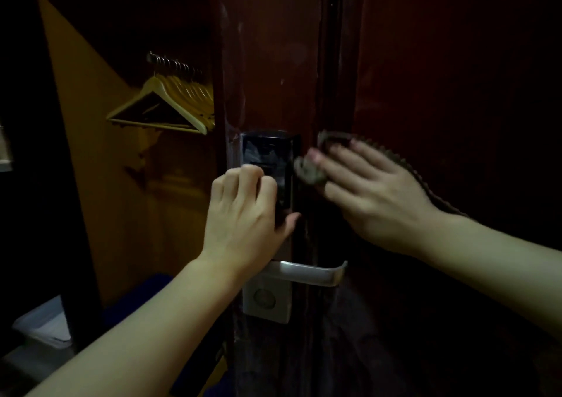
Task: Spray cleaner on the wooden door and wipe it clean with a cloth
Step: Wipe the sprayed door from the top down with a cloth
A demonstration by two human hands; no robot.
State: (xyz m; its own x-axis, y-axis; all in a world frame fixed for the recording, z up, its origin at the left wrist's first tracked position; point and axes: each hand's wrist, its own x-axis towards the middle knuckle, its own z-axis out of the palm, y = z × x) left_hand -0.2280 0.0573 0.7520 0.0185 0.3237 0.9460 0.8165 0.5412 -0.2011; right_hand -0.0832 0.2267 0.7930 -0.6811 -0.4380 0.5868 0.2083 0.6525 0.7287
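A dark reddish wooden door (456, 77) fills the right half of the dim view. Its edge carries a black electronic lock panel (258, 150) with a silver lever handle (307, 272) below it. My left hand (246, 214) grips the door edge over the lock panel, fingers curled round it and thumb on the door face. My right hand (371, 192) lies flat with straight fingers, pressing a dark cloth (307, 170) against the door face just right of the lock. The cloth's toothed edge shows above the hand. No spray bottle is in view.
Left of the door stands an open wardrobe with several pale wooden hangers (170, 104) on a rail. A white lidded bin (45, 323) and something blue (146, 293) sit low on the floor at the left. The scene is very dark.
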